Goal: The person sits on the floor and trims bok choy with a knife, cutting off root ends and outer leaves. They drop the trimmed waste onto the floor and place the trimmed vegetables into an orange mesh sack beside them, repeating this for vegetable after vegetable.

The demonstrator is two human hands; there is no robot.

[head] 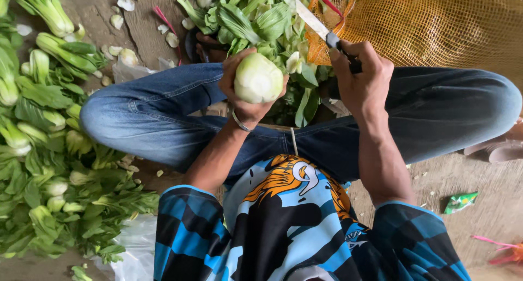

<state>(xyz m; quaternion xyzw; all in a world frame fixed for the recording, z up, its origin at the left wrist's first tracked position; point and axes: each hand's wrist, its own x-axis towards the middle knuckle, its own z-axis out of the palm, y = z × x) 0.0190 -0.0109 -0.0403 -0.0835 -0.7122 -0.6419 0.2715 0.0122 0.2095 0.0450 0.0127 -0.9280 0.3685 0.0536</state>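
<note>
The bok choy (pixel 258 77) was held up in the left hand (pixel 245 96) above the lap, its cut pale base turned toward the camera and its leaves pointing away among the loose greens beyond. The fingers (pixel 231 68) of that hand were wrapped closely around the thick lower stalks, thumb on one side and the rest on the other. The head was judged light, firm and crisp at the base but soft and easily bruised in the leaves, and perhaps a little slick where freshly cut; the solid bulb was judged the best place to grip it. The right hand (pixel 364 79) was closed around the dark handle of a knife (pixel 321 29), whose blade pointed up and away, just beside the vegetable but not touching it.

An orange mesh sack (pixel 430 25) lay beyond the right knee; what it held could not be made out through the netting. A heap of bok choy (pixel 43 150) was spread on the floor (pixel 474 205) to the left, partly over a clear plastic sheet (pixel 133 248), with trimmed scraps (pixel 122 55) scattered near it.
</note>
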